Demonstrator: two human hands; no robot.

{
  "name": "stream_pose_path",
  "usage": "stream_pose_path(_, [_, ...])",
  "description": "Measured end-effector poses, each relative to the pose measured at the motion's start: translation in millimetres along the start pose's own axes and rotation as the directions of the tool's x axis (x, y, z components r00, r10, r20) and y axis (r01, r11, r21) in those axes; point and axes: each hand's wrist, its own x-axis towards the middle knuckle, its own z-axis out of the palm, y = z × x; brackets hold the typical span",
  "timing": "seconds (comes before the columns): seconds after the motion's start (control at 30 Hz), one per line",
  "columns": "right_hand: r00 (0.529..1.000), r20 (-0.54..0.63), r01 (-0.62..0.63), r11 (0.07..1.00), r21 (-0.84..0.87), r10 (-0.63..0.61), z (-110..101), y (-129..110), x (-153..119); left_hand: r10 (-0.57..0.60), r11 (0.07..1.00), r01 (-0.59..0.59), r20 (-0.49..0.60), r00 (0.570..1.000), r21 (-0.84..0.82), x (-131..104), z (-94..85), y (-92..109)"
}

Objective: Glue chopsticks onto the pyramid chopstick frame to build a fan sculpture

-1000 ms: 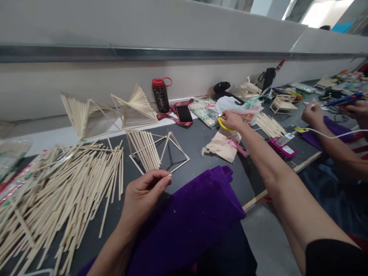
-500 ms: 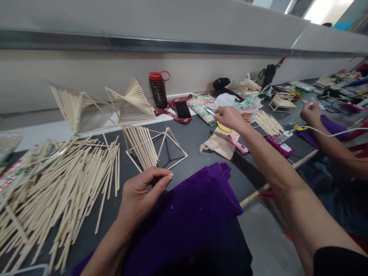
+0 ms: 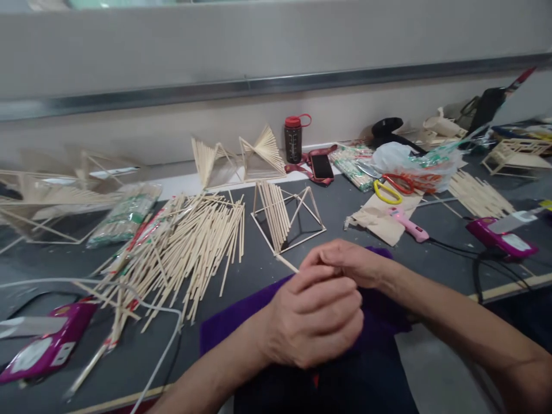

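Note:
My left hand (image 3: 314, 316) is closed in a loose fist above a purple cloth (image 3: 241, 313) on my lap. My right hand (image 3: 349, 261), fingers curled, meets it at the fingertips; what they pinch is hidden. A thin wooden stick (image 3: 287, 263) runs from the front corner of a small stick model (image 3: 276, 215) to the hands, and I cannot tell whether it is gripped. Left of the model lies a large heap of wooden sticks (image 3: 202, 236). Scissors with yellow and red handles (image 3: 388, 192) lie right of it, beside a pink glue gun (image 3: 408, 224).
Two fan-shaped stick models (image 3: 263, 152) stand by the wall, near a red-capped bottle (image 3: 293, 141) and a phone (image 3: 322, 167). Magenta power strips lie at left (image 3: 47, 345) and right (image 3: 502, 237). A white cable (image 3: 166, 333) crosses the left front. Plastic bags (image 3: 414, 164) sit at back right.
The view has turned left. My right hand has let go of the scissors and come back to my left hand, which has closed further. The scissors now lie on the table.

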Motion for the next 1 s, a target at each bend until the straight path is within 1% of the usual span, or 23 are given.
stream_pose_path(0.1, [0.998, 0.015, -0.066, 0.997, -0.032, 0.066, 7, -1, -1, 0.147, 0.988, -0.141, 0.097, 0.984, -0.064, 3, 10.6, 6])
stream_pose_path(0.17, [0.999, 0.008, -0.053, 0.997, -0.061, 0.054, 10, -7, -4, 0.172, 0.985, -0.169, 0.101, 0.980, -0.035, 6, 14.5, 7])
stream_pose_path(0.2, [0.999, -0.010, -0.033, 0.996, -0.080, 0.032, 10, -11, -5, 0.162, 0.987, -0.162, 0.084, 0.983, -0.007, 6, 15.1, 6])
stream_pose_path(0.23, [0.999, -0.038, -0.003, 0.995, -0.103, -0.001, 8, -17, -6, 0.137, 0.990, -0.138, 0.049, 0.989, 0.031, 6, 14.7, 4])
stream_pose_path(0.3, [0.987, -0.124, 0.083, 0.982, -0.170, -0.105, 0, -31, -5, 0.040, 0.993, -0.035, -0.049, 0.998, 0.115, 3, 10.5, -2])
stream_pose_path(0.33, [0.969, -0.175, 0.137, 0.968, -0.211, -0.175, -5, -39, -4, -0.029, 0.988, 0.045, -0.112, 0.993, 0.148, 1, 7.0, -7])
stream_pose_path(0.37, [0.943, -0.220, 0.192, 0.948, -0.252, -0.250, -11, -46, -1, -0.117, 0.975, 0.147, -0.178, 0.977, 0.167, -1, 2.6, -13])
stream_pose_path(0.4, [0.914, -0.253, 0.242, 0.926, -0.290, -0.318, -17, -53, 2, -0.220, 0.953, 0.261, -0.241, 0.945, 0.155, -4, -2.4, -18])
stream_pose_path(0.43, [0.888, -0.272, 0.279, 0.905, -0.322, -0.371, -22, -58, 5, -0.335, 0.915, 0.388, -0.321, 0.886, 0.115, -5, -7.7, -24])
stream_pose_path(0.47, [0.872, -0.277, 0.304, 0.889, -0.344, -0.405, -25, -62, 9, -0.461, 0.856, 0.515, -0.387, 0.799, 0.042, -6, -12.8, -30])
stream_pose_path(0.5, [0.867, -0.266, 0.317, 0.879, -0.356, -0.421, -28, -64, 13, -0.585, 0.781, 0.620, -0.425, 0.690, -0.068, -5, -17.4, -34])
stream_pose_path(0.53, [0.870, -0.246, 0.326, 0.873, -0.362, -0.427, -28, -65, 17, -0.702, 0.689, 0.696, -0.424, 0.572, -0.201, -3, -21.1, -38])
stream_pose_path(0.57, [0.877, -0.222, 0.332, 0.870, -0.365, -0.427, -28, -64, 21, -0.804, 0.584, 0.736, -0.370, 0.466, -0.342, 0, -23.6, -41])
stream_pose_path(0.6, [0.882, -0.199, 0.339, 0.867, -0.365, -0.428, -27, -63, 25, -0.883, 0.469, 0.745, -0.271, 0.383, -0.475, 4, -24.7, -44])
stream_pose_path(0.63, [0.883, -0.181, 0.348, 0.863, -0.367, -0.433, -25, -61, 27, -0.932, 0.352, 0.735, -0.148, 0.330, -0.580, 9, -24.5, -47])
stream_pose_path(0.67, [0.881, -0.170, 0.358, 0.856, -0.373, -0.442, -22, -59, 29, -0.952, 0.245, 0.716, -0.023, 0.304, -0.653, 14, -23.0, -49])
stream_pose_path(0.7, [0.874, -0.167, 0.368, 0.847, -0.382, -0.455, -20, -58, 31, -0.952, 0.155, 0.696, 0.083, 0.295, -0.701, 17, -20.4, -52])
stream_pose_path(0.73, [0.869, -0.168, 0.373, 0.839, -0.395, -0.466, -17, -57, 32, -0.944, 0.084, 0.675, 0.158, 0.290, -0.733, 20, -16.9, -54])
stream_pose_path(0.77, [0.864, -0.171, 0.373, 0.831, -0.412, -0.473, -14, -56, 32, -0.938, 0.032, 0.651, 0.203, 0.282, -0.758, 21, -13.0, -57])
stream_pose_path(0.83, [0.854, -0.183, 0.363, 0.809, -0.462, -0.487, -9, -55, 33, -0.934, -0.035, 0.613, 0.245, 0.261, -0.789, 20, -4.8, -61])
stream_pose_path(0.9, [0.839, -0.195, 0.347, 0.776, -0.526, -0.507, -5, -55, 34, -0.929, -0.074, 0.601, 0.274, 0.248, -0.796, 16, 2.0, -63])
stream_pose_path(0.97, [0.835, -0.216, 0.322, 0.768, -0.553, -0.506, -4, -53, 37, -0.920, -0.084, 0.607, 0.295, 0.256, -0.790, 11, 6.5, -64])
stream_pose_path(1.0, [0.837, -0.233, 0.312, 0.782, -0.539, -0.495, -6, -52, 39, -0.917, -0.085, 0.606, 0.300, 0.263, -0.791, 8, 7.9, -64])
